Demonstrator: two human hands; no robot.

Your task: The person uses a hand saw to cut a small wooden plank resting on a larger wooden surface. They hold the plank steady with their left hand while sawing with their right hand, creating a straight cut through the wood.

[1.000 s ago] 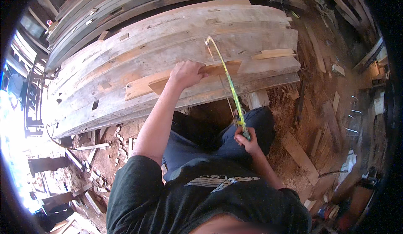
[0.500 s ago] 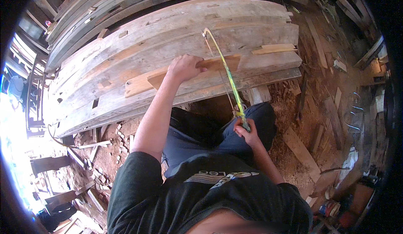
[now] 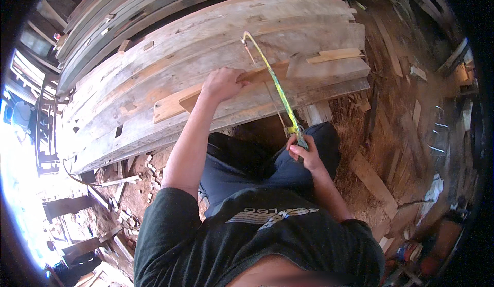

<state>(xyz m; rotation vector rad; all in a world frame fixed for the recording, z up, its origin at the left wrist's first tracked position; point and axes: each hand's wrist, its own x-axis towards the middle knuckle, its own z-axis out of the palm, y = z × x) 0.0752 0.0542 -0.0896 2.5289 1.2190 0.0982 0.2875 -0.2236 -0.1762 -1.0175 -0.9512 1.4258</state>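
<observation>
In my right hand [image 3: 305,152] I hold the handle of a hacksaw [image 3: 276,81] with a thin yellow-green frame, which slants away from me. Its blade crosses a short brown wooden board [image 3: 252,76] that lies on a bench of thick, weathered planks [image 3: 206,58]. Left of the blade, my left hand [image 3: 222,83] grips this board from above, its fingers curled over the far edge and partly hidden. A paler board [image 3: 167,107] lies under the brown one at its left end. The blade's contact with the wood is too fine to make out.
A loose wood strip [image 3: 335,55] lies on the bench's right end. Long timbers [image 3: 170,1] are stacked behind it. Offcuts, including a flat board [image 3: 374,184], litter the sawdust floor at right. Small wooden blocks [image 3: 126,217] are scattered at the left.
My right hand and the hacksaw have moved forward, away from my body, with the saw's far end shifting slightly left. My left hand stays on the board.
</observation>
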